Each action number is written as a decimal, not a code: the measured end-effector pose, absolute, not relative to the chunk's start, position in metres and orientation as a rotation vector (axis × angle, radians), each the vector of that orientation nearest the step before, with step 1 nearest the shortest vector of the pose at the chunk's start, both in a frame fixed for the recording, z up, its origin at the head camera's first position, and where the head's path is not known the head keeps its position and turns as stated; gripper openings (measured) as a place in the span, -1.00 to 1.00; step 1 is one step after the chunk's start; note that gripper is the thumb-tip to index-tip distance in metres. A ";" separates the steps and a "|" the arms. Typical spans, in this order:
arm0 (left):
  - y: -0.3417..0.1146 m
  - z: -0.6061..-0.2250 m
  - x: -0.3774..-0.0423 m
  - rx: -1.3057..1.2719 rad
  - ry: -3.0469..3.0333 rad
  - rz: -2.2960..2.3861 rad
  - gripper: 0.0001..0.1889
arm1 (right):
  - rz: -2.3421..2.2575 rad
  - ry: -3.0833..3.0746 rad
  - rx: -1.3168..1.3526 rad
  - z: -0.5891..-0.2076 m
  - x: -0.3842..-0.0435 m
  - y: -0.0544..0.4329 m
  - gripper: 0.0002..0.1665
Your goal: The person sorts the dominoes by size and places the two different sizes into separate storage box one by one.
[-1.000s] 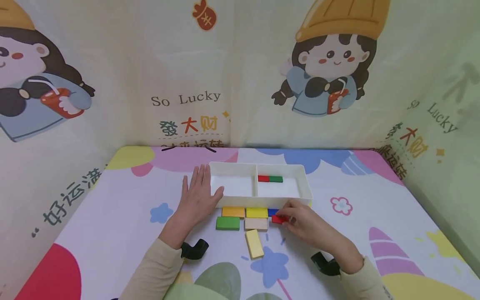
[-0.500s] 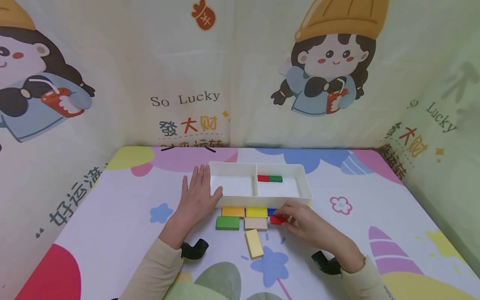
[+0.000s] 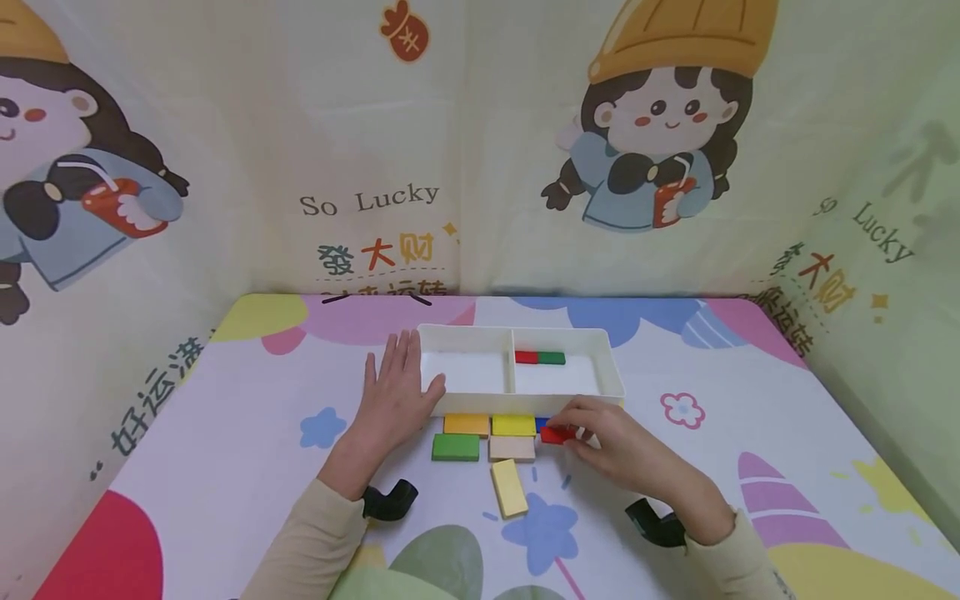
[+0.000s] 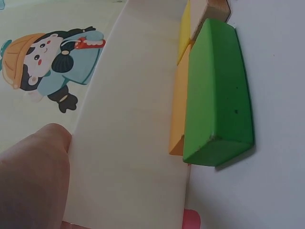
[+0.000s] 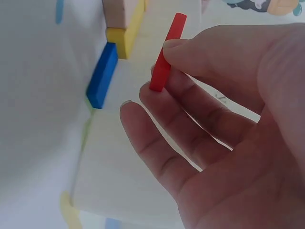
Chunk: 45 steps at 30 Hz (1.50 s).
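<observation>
My right hand (image 3: 618, 446) pinches a small red block (image 5: 167, 55) between thumb and fingertips, apart from the blue block (image 5: 102, 76) on the table. Straight fingers of my left hand (image 3: 393, 392) rest along the left end of a white two-compartment tray (image 3: 480, 404), its thumb over the front edge. Before the tray lie an orange block (image 3: 466, 424), a yellow block (image 3: 513, 425), a green block (image 4: 219, 95) and a beige block (image 3: 512, 448). Closer to me, a pale yellow block (image 3: 509, 488) lies at a slant.
Inside the tray's right compartment, a small red piece (image 3: 526, 357) and a dark green piece (image 3: 552, 358) lie end to end against the divider (image 3: 513, 371). A patterned cloth (image 3: 247, 467) covers the table. Printed sheeting (image 3: 495, 167) stands behind it.
My right hand has risen slightly with the red block, toward the tray's front wall. The left hand and the tray stay where they were.
</observation>
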State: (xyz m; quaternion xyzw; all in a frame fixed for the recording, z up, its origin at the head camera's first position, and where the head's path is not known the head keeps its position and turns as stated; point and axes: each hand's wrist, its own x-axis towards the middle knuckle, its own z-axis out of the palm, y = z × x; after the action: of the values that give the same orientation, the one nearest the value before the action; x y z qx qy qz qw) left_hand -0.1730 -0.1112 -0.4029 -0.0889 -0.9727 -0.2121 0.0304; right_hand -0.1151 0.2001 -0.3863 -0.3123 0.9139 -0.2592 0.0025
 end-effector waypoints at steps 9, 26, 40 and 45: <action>-0.111 -0.402 -0.173 -0.269 -3.000 -0.668 -0.13 | -0.838 2.887 -1.066 -0.371 -0.119 0.205 -0.65; -0.111 -0.402 -0.171 -0.270 -3.010 -0.659 -0.12 | -0.824 2.923 -1.089 -0.350 -0.130 0.210 -0.66; -0.110 -0.402 -0.168 -0.267 -3.001 -0.680 -0.13 | -0.777 2.926 -1.027 -0.343 -0.150 0.210 -0.65; -0.110 -0.401 -0.168 -0.269 -2.995 -0.679 -0.13 | -0.730 2.932 -0.971 -0.343 -0.158 0.206 -0.67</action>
State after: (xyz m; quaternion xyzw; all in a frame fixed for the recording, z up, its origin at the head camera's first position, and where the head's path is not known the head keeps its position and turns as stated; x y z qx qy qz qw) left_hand -0.1677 -0.1098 -0.4010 -0.0871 -0.9711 -0.2203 0.0294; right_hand -0.1584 0.2063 -0.3432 -0.3058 0.9238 -0.2299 -0.0162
